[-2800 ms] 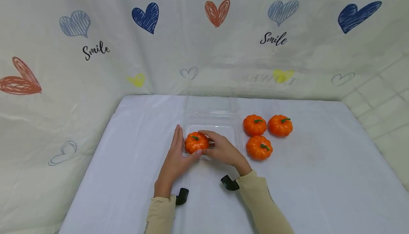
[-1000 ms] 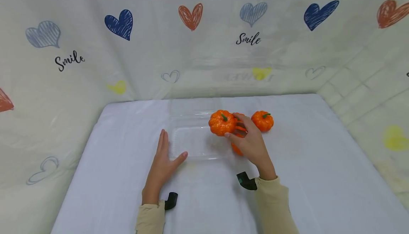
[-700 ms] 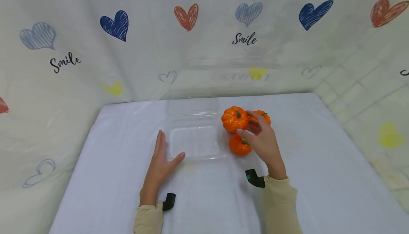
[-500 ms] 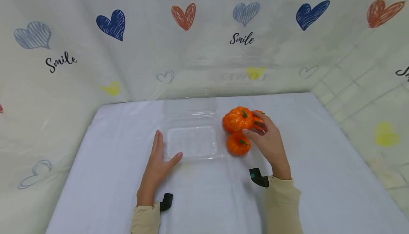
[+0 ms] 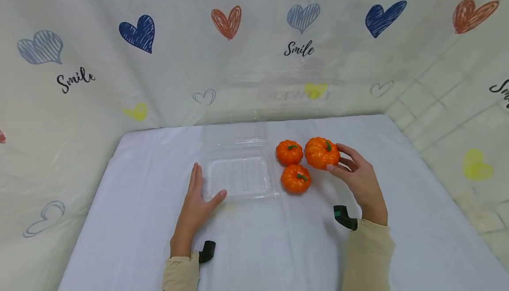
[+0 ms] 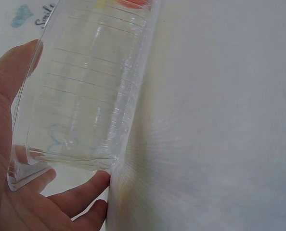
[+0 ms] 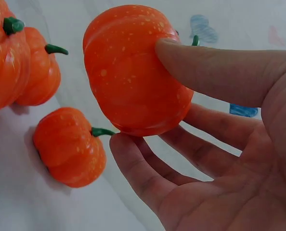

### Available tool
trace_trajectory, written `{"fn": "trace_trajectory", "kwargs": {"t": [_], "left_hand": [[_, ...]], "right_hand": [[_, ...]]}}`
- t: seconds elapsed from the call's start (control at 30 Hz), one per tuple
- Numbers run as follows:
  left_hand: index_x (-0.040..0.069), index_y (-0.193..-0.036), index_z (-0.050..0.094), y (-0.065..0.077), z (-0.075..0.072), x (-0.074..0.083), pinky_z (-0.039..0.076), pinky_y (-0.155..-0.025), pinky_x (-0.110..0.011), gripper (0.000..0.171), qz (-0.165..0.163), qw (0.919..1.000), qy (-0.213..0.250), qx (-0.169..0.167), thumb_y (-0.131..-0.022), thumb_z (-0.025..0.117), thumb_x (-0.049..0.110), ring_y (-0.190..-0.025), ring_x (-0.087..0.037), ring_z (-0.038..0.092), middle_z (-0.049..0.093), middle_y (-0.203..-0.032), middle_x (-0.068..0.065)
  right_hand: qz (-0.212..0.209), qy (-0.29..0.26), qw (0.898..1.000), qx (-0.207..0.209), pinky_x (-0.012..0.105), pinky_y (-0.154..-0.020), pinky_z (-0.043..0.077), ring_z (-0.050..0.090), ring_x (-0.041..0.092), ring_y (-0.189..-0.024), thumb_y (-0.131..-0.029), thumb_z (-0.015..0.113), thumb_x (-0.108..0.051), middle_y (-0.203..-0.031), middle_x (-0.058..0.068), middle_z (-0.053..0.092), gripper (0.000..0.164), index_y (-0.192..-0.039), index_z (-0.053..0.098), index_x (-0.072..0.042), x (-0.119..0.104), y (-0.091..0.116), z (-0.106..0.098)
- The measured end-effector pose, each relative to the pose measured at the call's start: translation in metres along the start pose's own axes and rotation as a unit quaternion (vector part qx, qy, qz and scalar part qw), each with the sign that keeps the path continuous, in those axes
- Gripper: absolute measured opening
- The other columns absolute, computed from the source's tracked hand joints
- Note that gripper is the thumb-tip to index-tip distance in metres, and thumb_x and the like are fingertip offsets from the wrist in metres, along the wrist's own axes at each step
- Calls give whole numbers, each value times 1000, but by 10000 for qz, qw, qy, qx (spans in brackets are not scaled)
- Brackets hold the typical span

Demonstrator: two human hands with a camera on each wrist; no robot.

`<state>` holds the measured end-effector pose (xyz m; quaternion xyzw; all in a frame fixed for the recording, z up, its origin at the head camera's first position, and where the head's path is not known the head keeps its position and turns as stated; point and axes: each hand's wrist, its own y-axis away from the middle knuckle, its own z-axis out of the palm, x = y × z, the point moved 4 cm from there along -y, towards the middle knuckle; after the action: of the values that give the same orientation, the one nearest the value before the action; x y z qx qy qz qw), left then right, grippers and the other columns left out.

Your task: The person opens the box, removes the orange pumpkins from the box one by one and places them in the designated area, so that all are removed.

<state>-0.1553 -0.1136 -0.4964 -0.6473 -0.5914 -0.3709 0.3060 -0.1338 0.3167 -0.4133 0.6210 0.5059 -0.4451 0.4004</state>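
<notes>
Pumpkin [image 5: 321, 153], small orange w/ green stem, sits in the right hand [image 5: 359, 180], pinched between thumb and fingers [image 7: 148, 178] and held just off the tabletop [image 5: 131, 238], to the right of two other pumpkins. Rear pumpkin [image 5: 289, 152] and front pumpkin [image 5: 296, 179] rest on the cloth just beside the clear plastic container [image 5: 238, 176]. A 4th one shows only in the wrist view [image 7: 68, 147], lying on its side under the held one.

Vs 0.5 s ago: the held pumpkin was over the rear one, close to the container; now it has moved right, uncovering the rear one. Vs 2.8 s ago it was inside the container, both hands on it.

Left hand [image 5: 196, 198] unchanged: flat on the tabletop, fingers straight, thumb and palm against the container's near-left corner. Container lid open toward the back.
</notes>
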Motion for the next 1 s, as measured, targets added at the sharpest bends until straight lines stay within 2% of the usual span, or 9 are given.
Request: {"fn": "trace_trajectory", "kwargs": {"t": [0.2, 0.4, 0.6, 0.67, 0.73, 0.83, 0.93, 1.0], "left_hand": [[19, -174, 0, 0, 1, 0, 18, -128, -59, 116, 18, 10000, 5, -9, -95, 77, 56, -160, -31, 28, -8, -179, 10], [21, -174, -1, 0, 2, -1, 19, -127, -60, 116, -9, 10000, -24, -15, -95, 76, 58, -160, -32, 28, -8, -178, 10], [22, -174, -1, 0, 1, -1, 19, -127, -61, 115, 0, 10000, -39, 3, -95, 75, 59, -160, -31, 27, -8, -178, 11], [22, -174, -2, 0, 1, -2, 18, -127, -61, 115, -10, 10000, -26, 2, -95, 74, 59, -160, -31, 27, -8, -178, 11], [23, -174, -2, 0, 1, -2, 18, -127, -61, 115, -16, 10000, -21, 2, -95, 74, 59, -160, -31, 26, -8, -178, 10], [23, -174, -2, 1, 0, -2, 18, -127, -60, 115, 21, 10000, -3, 26, -95, 75, 58, -160, -31, 26, -7, -179, 10], [24, -174, -2, 0, 1, -3, 18, -127, -60, 115, 70, 10000, 5, 61, -95, 75, 60, -160, -31, 27, -7, -179, 10], [24, -174, -2, 0, 1, -2, 18, -127, -61, 115, 87, 9999, 18, 65, -95, 74, 60, -160, -31, 27, -7, -178, 11]], "right_hand": [[133, -64, 9999, -91, 14, -94, 53, 50, 17, -133, -103, 76, -27, -168, 11, 37, 72, -166, 43, -16, 19, 2, -17], [455, 27, 9985, -309, 13, -94, 50, 42, 30, -144, -104, 74, -32, -172, 8, 31, 72, -167, 41, -20, 36, -1, -26], [495, -888, 9930, -600, 15, -99, 50, 39, 27, -141, -105, 72, -16, -172, 8, 26, 68, -166, 42, -13, 53, -5, -28], [561, -905, 9919, -689, 17, -101, 49, 39, 25, -141, -104, 73, -16, -173, 8, 25, 68, -165, 44, -13, 59, -6, -28], [659, -798, 9917, -759, 25, -110, 47, 38, 26, -143, -104, 73, -19, -174, 8, 24, 68, -166, 44, -15, 64, -7, -28], [802, -546, 9918, -830, 44, -123, 36, 35, 29, -146, -104, 74, -23, -175, 10, 22, 70, -166, 43, -17, 71, -8, -29], [883, -527, 9910, -855, 63, -125, 25, 35, 34, -146, -103, 75, -22, -175, 12, 22, 72, -166, 42, -16, 75, -10, -27], [919, -513, 9909, -841, 66, -124, 23, 36, 36, -147, -102, 76, -21, -175, 12, 22, 73, -166, 42, -15, 76, -11, -26]]}}
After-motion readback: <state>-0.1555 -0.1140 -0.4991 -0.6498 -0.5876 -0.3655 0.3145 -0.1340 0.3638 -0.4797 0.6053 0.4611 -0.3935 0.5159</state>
